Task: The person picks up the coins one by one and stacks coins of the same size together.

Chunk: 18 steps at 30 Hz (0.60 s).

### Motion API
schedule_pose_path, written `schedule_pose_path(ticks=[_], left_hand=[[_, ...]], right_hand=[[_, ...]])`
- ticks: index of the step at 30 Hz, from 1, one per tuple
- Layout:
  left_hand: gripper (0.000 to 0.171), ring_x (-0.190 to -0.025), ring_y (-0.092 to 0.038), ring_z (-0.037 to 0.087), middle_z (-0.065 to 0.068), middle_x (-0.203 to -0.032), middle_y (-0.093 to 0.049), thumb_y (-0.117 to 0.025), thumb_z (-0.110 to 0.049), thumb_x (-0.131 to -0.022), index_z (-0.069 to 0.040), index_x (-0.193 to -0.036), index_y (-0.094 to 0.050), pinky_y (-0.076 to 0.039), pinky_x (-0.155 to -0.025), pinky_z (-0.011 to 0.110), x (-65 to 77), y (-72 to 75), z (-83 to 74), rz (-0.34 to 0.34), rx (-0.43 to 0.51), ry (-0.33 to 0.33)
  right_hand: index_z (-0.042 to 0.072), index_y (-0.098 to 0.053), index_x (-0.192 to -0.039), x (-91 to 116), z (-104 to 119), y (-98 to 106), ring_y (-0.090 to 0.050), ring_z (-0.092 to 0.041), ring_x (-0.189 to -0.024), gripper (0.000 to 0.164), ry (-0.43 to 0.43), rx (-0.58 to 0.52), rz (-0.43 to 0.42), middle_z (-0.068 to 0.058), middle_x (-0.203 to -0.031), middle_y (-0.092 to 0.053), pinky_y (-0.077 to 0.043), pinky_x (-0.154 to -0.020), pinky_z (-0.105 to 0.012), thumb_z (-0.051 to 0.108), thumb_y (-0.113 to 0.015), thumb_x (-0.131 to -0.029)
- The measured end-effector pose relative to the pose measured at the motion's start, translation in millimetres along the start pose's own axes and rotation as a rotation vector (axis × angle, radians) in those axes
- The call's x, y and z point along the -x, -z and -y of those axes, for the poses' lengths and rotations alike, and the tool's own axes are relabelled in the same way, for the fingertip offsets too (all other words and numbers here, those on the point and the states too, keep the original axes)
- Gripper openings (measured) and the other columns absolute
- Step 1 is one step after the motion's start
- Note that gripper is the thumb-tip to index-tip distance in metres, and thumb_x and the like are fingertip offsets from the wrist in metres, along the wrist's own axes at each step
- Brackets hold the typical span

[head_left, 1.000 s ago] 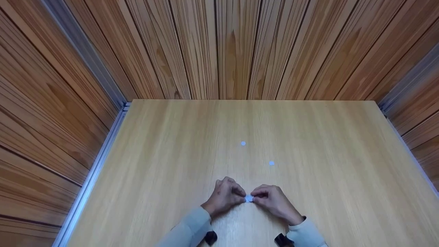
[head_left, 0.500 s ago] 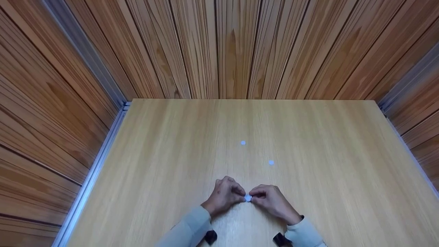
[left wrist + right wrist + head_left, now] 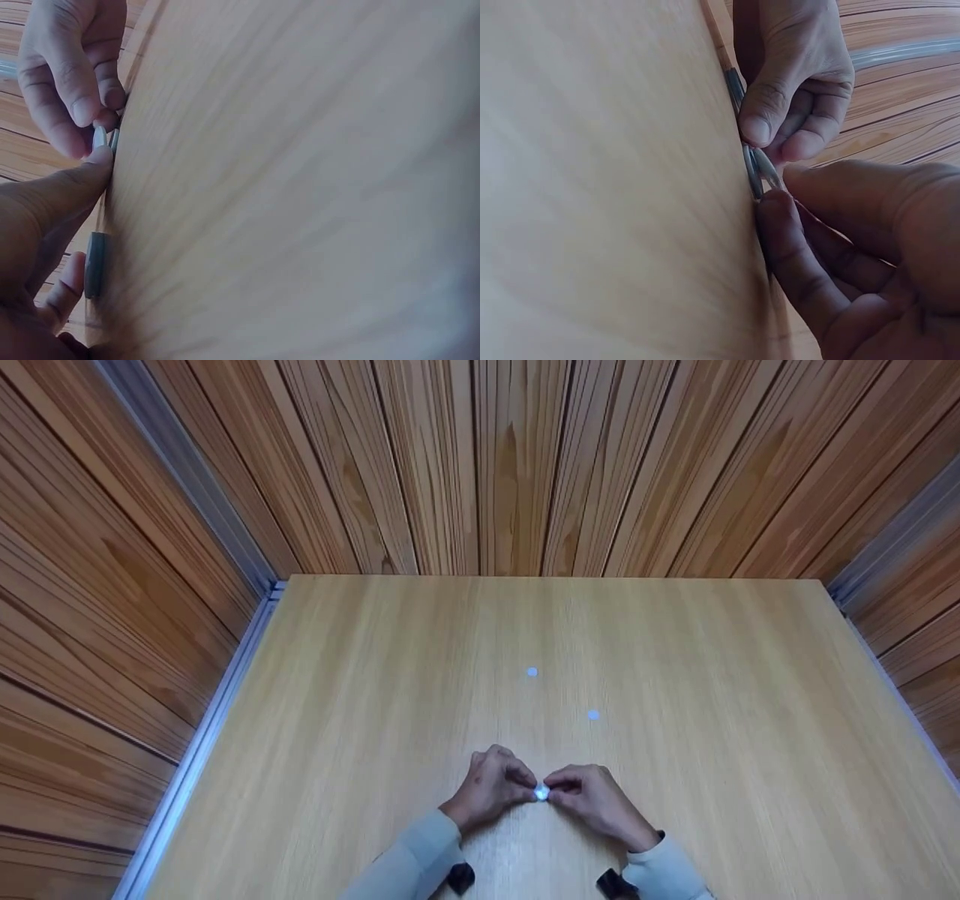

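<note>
My left hand point(image 3: 491, 786) and right hand point(image 3: 594, 802) meet low in the middle of the tabletop, thumbs and fingertips curled in a pinch. Between them is a small whitish disc point(image 3: 541, 793), bright on top in the head view. Side on, the right wrist view shows a tilted thin disc point(image 3: 766, 169) between both sets of fingertips, with a second disc edge point(image 3: 750, 172) close to the table. The left thumb point(image 3: 94, 161) lies against the held disc in the left wrist view. The fingers hide part of it.
Two more small white discs lie farther up the table, one point(image 3: 532, 672) near the centre and one point(image 3: 593, 715) right of it. Plank walls point(image 3: 510, 472) rise behind and at both sides. Metal rails point(image 3: 202, 735) edge the wooden tabletop point(image 3: 375, 660).
The right hand has shifted slightly left, closer to the left hand. The white patch between the fingertips is narrower and now brighter. The two far discs stay put.
</note>
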<state>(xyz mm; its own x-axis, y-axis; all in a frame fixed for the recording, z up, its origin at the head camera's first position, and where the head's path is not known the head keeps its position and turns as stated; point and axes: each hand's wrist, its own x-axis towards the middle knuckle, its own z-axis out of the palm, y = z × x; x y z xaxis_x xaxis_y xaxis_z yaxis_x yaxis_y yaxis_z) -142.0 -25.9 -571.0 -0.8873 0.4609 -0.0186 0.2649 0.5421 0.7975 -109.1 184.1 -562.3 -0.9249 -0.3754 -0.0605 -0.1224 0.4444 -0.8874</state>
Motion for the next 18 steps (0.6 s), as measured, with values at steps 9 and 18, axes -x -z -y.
schedule_pose_path(ticks=[9, 18], left_hand=[[0.011, -0.09, -0.048, 0.001, -0.022, -0.079, -0.072, -0.087, -0.02, -0.077, -0.021, -0.086, -0.081, -0.027, -0.084, 0.034, -0.2, -0.5, 1.5, -0.02, -0.016, -0.042], [0.011, -0.09, -0.048, 0.001, -0.024, -0.08, -0.071, -0.086, -0.02, -0.077, -0.023, -0.086, -0.08, -0.026, -0.084, 0.035, 0.6, 1.3, 1.5, 0.002, -0.001, -0.03]], right_hand=[[0.0, -0.075, -0.102, -0.7, 1.3, 0.0, -0.064, -0.01, -0.078, 0.014, -0.002, -0.007, -0.013, -0.006, -0.091, -0.071, -0.051, -0.068, -0.022, 0.001, -0.074, -0.087], [0.004, -0.076, -0.099, -1.6, 0.5, -1.4, -0.062, -0.007, -0.077, 0.012, -0.014, 0.014, -0.02, -0.002, -0.09, -0.07, -0.05, -0.068, -0.022, 0.001, -0.074, -0.087]])
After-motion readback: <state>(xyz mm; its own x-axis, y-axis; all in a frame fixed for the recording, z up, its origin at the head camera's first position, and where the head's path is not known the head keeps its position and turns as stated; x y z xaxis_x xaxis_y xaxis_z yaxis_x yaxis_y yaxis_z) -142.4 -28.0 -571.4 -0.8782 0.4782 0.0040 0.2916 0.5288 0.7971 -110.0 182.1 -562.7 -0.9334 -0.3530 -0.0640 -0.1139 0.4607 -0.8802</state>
